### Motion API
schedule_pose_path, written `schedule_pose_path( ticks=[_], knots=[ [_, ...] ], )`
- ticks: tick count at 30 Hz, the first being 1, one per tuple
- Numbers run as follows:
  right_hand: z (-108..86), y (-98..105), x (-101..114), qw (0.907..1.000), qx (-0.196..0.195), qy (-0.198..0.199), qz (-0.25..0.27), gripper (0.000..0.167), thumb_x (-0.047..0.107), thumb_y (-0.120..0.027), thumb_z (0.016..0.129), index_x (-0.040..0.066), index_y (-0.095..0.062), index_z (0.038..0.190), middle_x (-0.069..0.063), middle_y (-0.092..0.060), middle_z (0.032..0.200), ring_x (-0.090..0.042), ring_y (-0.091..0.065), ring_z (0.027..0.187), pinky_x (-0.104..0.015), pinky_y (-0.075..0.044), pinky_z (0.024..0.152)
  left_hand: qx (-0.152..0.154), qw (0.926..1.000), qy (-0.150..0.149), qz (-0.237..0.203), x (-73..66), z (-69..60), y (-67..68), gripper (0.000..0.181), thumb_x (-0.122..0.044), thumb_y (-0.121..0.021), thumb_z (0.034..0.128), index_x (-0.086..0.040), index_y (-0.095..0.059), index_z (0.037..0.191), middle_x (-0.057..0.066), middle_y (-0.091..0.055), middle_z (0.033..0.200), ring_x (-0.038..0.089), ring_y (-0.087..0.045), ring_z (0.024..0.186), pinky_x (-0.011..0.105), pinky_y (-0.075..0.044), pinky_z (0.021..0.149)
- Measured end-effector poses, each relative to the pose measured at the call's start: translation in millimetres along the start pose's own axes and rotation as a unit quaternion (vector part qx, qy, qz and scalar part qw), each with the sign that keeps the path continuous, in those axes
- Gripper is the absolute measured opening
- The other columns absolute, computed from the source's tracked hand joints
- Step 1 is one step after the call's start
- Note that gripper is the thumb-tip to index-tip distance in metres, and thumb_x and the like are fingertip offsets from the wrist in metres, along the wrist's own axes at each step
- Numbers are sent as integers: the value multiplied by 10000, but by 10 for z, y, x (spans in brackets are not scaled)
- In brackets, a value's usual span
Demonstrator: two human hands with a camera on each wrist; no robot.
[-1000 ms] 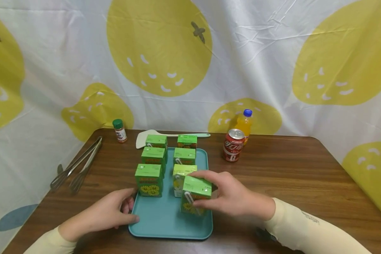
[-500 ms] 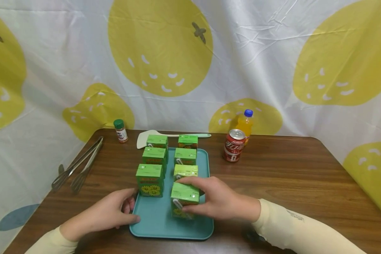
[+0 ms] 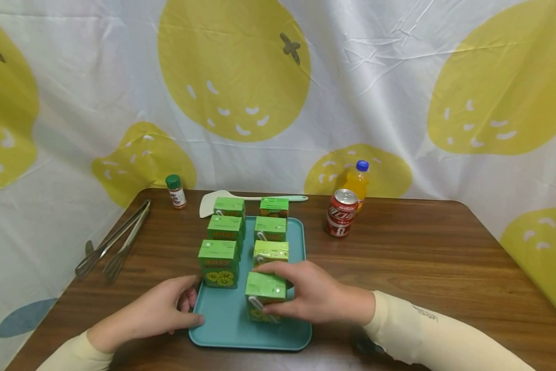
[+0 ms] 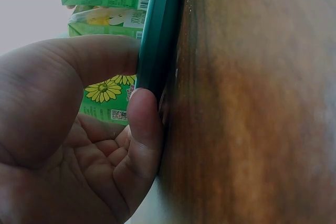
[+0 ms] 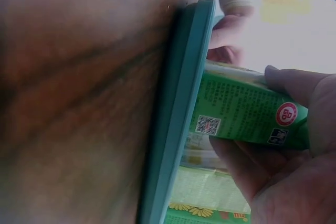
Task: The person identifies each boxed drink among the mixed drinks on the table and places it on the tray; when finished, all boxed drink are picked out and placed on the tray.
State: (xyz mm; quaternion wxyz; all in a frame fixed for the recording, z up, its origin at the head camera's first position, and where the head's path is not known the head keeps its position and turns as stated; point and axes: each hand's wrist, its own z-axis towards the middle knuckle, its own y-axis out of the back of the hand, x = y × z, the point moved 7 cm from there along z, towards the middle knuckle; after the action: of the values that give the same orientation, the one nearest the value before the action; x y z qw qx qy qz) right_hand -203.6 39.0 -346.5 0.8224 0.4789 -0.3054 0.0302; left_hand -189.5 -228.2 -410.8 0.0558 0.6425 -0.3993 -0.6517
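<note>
Near the front right of the teal tray (image 3: 231,332), my right hand (image 3: 317,294) grips a green drink carton (image 3: 266,289) between thumb and fingers. The carton stands upright with a straw on its side; in the right wrist view its base is hidden behind the tray rim (image 5: 184,114). My left hand (image 3: 164,305) holds the tray's left edge, a fingertip against the outer wall in the left wrist view. Behind the held carton is a lighter, yellow-green carton (image 3: 270,248). More green cartons (image 3: 218,263) stand in two rows on the tray.
A red can (image 3: 341,214) and an orange drink bottle (image 3: 357,180) stand right of the tray. A whisk and tongs (image 3: 120,242) lie at left, near a green-capped spice jar (image 3: 175,191). A spatula (image 3: 213,202) lies behind the tray; a patterned cloth (image 3: 380,77) hangs at the back.
My right hand has carried the green drink carton left and slightly toward me, into the space in front of the yellow-green carton. My left hand stays at the tray edge.
</note>
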Motion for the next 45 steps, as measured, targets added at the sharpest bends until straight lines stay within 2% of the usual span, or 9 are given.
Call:
schedule_pose_path(
  ticks=[8, 15, 24, 28, 32, 39, 42, 45],
  knots=[
    [-39, -2, -56, 9990, 123, -386, 175, 709, 229, -963, 910, 189, -610, 1524, 35, -778, 1194, -41, -715, 1008, -270, -629, 892, 35, 10000, 24, -13, 0, 6, 5, 421, -241, -928, 897, -47, -595, 1063, 37, -605, 838, 130, -590, 644, 295, -544, 448],
    [-54, -10, -69, 9977, 264, -583, 237, 734, 267, -947, 931, 210, -579, 1563, 54, -763, 1251, -45, -708, 1071, -308, -625, 956, 46, 10000, 61, -4, 5, 11, 10, 417, -234, -930, 895, -45, -598, 1062, 40, -609, 842, 141, -596, 651, 304, -549, 454],
    [-118, 13, -79, 9971, 277, -657, 260, 739, 285, -934, 945, 205, -564, 1580, 55, -750, 1342, -45, -704, 1123, -338, -621, 1003, 52, 9999, -78, -43, 20, 5, 5, 418, -233, -926, 902, -40, -593, 1065, 33, -603, 831, 128, -596, 656, 328, -572, 460],
    [-173, 43, -82, 9973, 252, -657, 209, 725, 295, -925, 955, 187, -568, 1577, 53, -740, 1379, -55, -697, 1180, -366, -614, 1039, 106, 9999, -50, -79, 55, -11, 12, 435, -233, -921, 914, -23, -594, 1111, 40, -609, 850, 128, -600, 650, 331, -569, 458],
    [-260, 112, -102, 9971, 142, -737, 159, 712, 290, -929, 950, 184, -587, 1565, 45, -734, 1404, -84, -688, 1234, -391, -602, 1077, 167, 9998, 74, -104, 86, -11, 33, 458, -236, -918, 923, -6, -597, 1154, 55, -616, 879, 147, -608, 662, 335, -568, 456],
    [-490, 272, -171, 9963, -78, -818, 235, 643, 322, -881, 996, 164, -595, 1550, 4, -763, 1363, -149, -732, 1221, -420, -620, 1055, 237, 9992, 307, -120, 126, -36, 66, 631, -237, -902, 946, 90, -563, 1366, 69, -634, 918, 192, -629, 652, 358, -576, 453],
    [-600, 380, -223, 9958, -291, -864, 46, 620, 319, -874, 1002, 165, -603, 1537, -3, -776, 1347, -161, -744, 1207, -443, -629, 1037, 222, 9993, 280, -117, 120, -54, 90, 562, -243, -894, 955, 75, -595, 1308, 66, -648, 920, 197, -638, 632, 369, -584, 454],
    [-713, 526, -282, 9933, -571, -969, -275, 621, 283, -895, 984, 174, -614, 1527, 24, -780, 1339, -164, -750, 1195, -448, -631, 1020, 141, 9993, 304, -141, 124, -73, 143, 665, -243, -893, 959, 128, -564, 1401, 65, -661, 944, 211, -642, 620, 377, -587, 468]
  ],
)
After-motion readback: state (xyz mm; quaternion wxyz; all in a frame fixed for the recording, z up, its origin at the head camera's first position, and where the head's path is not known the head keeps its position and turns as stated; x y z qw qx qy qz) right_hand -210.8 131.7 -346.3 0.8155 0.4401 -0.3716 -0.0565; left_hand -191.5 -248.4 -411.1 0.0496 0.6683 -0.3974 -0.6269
